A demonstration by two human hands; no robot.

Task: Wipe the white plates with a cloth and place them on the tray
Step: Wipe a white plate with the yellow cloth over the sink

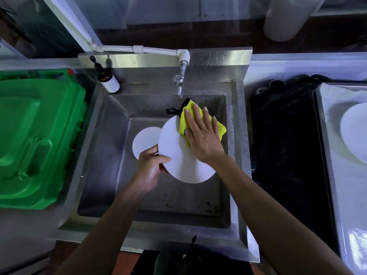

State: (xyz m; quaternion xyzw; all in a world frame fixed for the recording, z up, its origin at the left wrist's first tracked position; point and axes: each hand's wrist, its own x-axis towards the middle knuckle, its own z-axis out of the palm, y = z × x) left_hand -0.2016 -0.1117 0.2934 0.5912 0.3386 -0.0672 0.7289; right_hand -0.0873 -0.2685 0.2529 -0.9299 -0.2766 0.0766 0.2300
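From the head camera, looking down: my left hand (151,165) is gripping the big white plate (179,155) by its left rim, thumb curled over the top face and fingers tucked underneath, holding it up over the steel sink (95,159); my right hand (200,135) is lying flat with fingers spread and straight, pressing the yellow cloth (200,121) down onto the far right part of that plate; the cloth is bunching out past my fingertips and off the plate's edge, and its black loop (174,110) is sticking out just beyond my index finger.

Just past my left knuckles a second, smaller-looking white plate (145,142) is sitting lower in the basin, partly tucked under the one I'm holding; the tap (179,84) is hanging right above the cloth, a bit beyond my right fingertips; a brown pump bottle (108,79) is standing on the sink ledge, further out and left of my left hand.

Well off to my right, past a dark cloth-covered patch (284,135), the tray (333,175) is sitting with a third white plate (355,132) on it, cut off by the frame edge; off to the left of my left hand a green bin lid (35,135) is lying beside the sink.
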